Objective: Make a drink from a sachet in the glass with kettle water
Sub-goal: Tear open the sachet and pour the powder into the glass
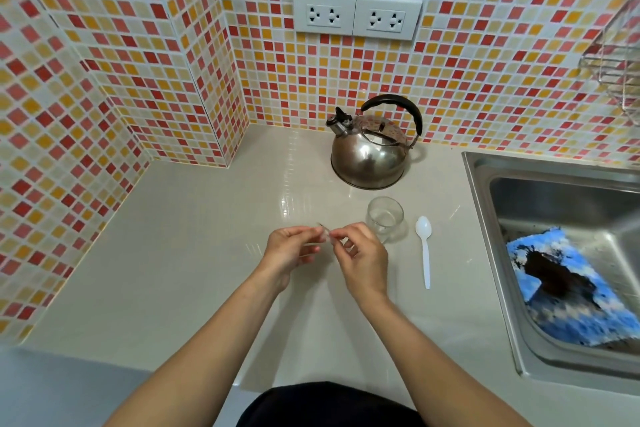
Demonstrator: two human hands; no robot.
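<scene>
Countertop (194,253): left hand (289,251) and right hand (360,260) pinched sachet (325,236) between them, likely tearing it; glass (385,218) just beside, ready for contents.

No legible text, seemingly.

Small pale sachet (323,236) pinched at mid-scene above the counter, blurred; clear empty glass (385,218) upright just to its right; steel kettle (370,152) with black arched handle farther back, spout pointing left, lid on, standing apart from the glass.
</scene>
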